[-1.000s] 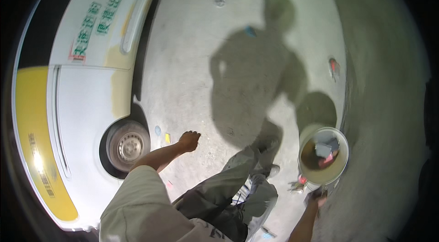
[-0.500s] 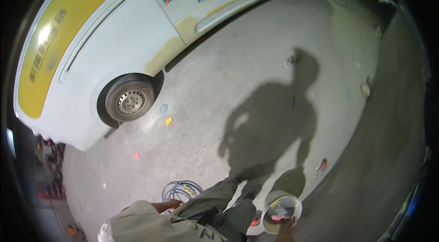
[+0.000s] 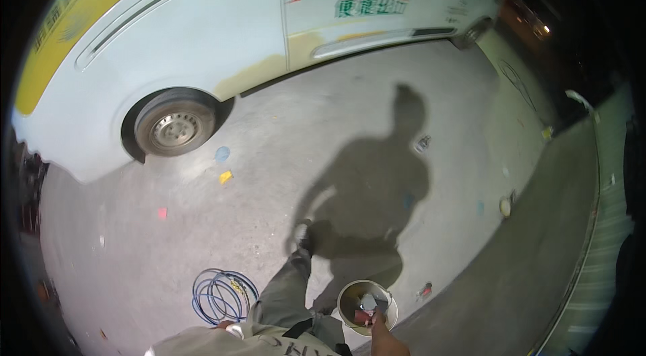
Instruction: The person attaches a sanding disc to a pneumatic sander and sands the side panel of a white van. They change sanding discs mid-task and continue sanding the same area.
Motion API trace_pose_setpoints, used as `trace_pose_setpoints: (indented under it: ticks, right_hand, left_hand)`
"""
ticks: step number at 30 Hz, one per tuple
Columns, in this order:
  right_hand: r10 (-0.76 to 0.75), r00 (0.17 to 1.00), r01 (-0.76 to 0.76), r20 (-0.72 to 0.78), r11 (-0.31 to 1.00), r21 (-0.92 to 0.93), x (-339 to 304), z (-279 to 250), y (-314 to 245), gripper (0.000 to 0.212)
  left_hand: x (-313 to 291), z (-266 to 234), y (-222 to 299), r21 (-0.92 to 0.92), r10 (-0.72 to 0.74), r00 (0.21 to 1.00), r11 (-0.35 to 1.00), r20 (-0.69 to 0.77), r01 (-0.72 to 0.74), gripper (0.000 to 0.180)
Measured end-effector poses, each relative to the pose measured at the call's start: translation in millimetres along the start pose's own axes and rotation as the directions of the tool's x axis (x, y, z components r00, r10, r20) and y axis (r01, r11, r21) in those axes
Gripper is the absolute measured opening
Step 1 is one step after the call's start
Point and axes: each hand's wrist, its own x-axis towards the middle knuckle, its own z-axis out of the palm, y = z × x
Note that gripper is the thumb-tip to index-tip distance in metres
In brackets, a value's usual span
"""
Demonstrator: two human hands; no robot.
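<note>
My left hand (image 3: 225,324) shows only in part at the lower edge, beside the leg. Right against it is a loose coil of blue-grey hose (image 3: 214,303) with yellow pieces on it; the hand appears closed on the loops, though the fingers are mostly hidden. My right hand (image 3: 378,317) is closed over a round, pale bucket (image 3: 392,305), which hangs by the right leg. The exact grip on the bucket is hidden. Inside the bucket are a red block-like thing (image 3: 363,317) next to the hand and a light grey piece (image 3: 368,301).
A white and yellow van (image 3: 202,26) stands at the far left, its rear wheel (image 3: 176,126) nearest. Yellow (image 3: 226,176), pink (image 3: 162,213) and blue (image 3: 222,153) scraps lie on the concrete floor. Small objects (image 3: 425,290) lie along the dark strip (image 3: 491,289) at right.
The view has turned, and the van now sits further right along its far end. Hose and bucket have both shifted left with my hands. One foot has come forward into view.
</note>
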Motion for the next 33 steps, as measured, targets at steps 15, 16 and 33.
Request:
trace_pose_setpoints:
  ticks: [15,16,33]
  right_hand:
    - [-0.393,0.686,0.7,0.613,0.125,-0.703,-106,402,-255,0.062]
    - [-0.372,0.702,0.664,0.607,0.035,-0.747,-115,434,-275,0.062]
    - [-0.146,0.434,0.401,0.889,-0.853,-0.335,-155,810,-474,0.06]
  left_hand:
    - [44,-194,129,-0.627,0.135,0.926,0.701,-0.352,-0.341,0.041]
    - [38,-193,127,-0.636,0.107,0.933,0.705,-0.343,-0.314,0.041]
    - [17,-255,288,-0.632,-0.044,0.965,0.763,-0.258,-0.134,0.042]
